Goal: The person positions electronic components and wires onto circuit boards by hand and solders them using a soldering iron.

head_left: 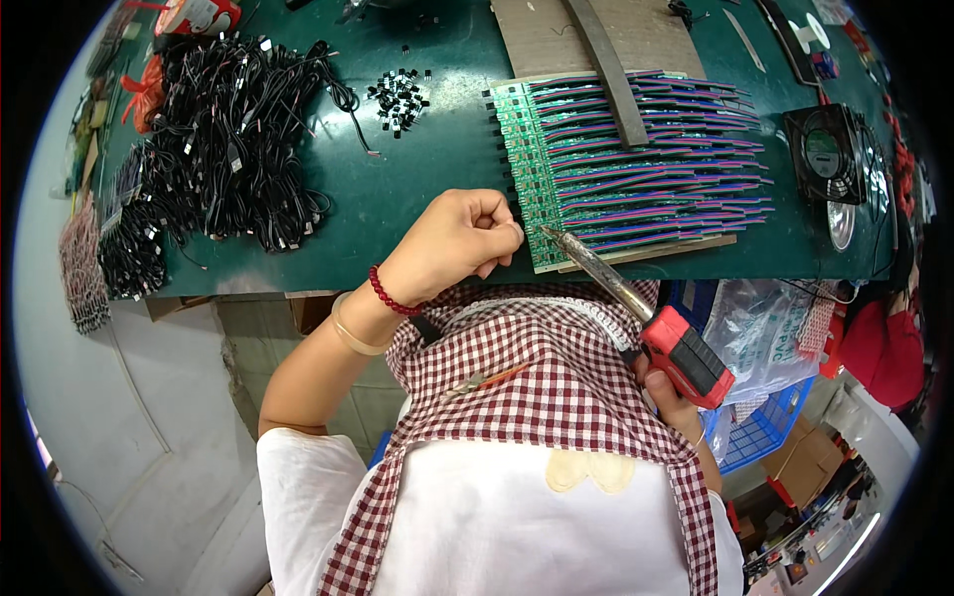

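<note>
A panel of green circuit boards (542,159) lies on the green table, with rows of blue, pink and dark wires (656,179) stretching right from it. Small black parts (504,139) line its left edge. My left hand (467,236) is closed in a pinch beside the panel's lower left edge; whatever it may hold is too small to make out. With my right hand (672,399) I grip a soldering iron (689,358) by its red and black handle. The iron slants up and left, its tip by the panel's lower left, close to my left fingers.
A flat metal bar (608,74) rests across the wires and a brown backing board (537,40). Loose small black parts (397,99) and a heap of black cables (238,139) lie left. A fan (825,149) stands right. Below the table edge is a blue basket (765,432).
</note>
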Demonstrator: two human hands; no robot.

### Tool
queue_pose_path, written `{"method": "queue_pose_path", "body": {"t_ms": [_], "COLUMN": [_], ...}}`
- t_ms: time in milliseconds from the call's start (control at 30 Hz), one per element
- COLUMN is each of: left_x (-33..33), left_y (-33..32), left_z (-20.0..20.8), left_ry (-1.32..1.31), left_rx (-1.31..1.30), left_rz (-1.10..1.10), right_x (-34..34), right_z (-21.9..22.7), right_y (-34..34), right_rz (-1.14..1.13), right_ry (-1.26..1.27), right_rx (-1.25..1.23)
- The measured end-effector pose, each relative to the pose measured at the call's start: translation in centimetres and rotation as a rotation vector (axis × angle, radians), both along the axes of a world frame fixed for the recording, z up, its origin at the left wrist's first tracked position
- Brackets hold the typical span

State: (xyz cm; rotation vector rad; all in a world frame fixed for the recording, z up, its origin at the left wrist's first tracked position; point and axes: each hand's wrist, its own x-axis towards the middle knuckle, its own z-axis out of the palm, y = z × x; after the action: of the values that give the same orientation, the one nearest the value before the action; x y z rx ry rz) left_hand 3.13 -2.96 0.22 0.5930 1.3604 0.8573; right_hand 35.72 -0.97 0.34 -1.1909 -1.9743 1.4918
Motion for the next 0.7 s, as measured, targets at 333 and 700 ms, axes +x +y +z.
{"method": "queue_pose_path", "body": {"t_ms": [333,700], "left_x": [-0.5,-9.0], "left_y": [-0.2,7.8], "left_z": [0.8,0.5], "left_ry": [0.023,1.634], "left_rx": [-0.029,0.379], "left_rz": [-0.015,-0.061], "right_x": [0.8,-1.4], "right_z": [-0.9,1.1], "right_y": [-0.2,0.7], "right_rz": [-0.039,-0.172], "right_ry": [0.062,0.436], "right_rx": [-0.045,-0.171]}}
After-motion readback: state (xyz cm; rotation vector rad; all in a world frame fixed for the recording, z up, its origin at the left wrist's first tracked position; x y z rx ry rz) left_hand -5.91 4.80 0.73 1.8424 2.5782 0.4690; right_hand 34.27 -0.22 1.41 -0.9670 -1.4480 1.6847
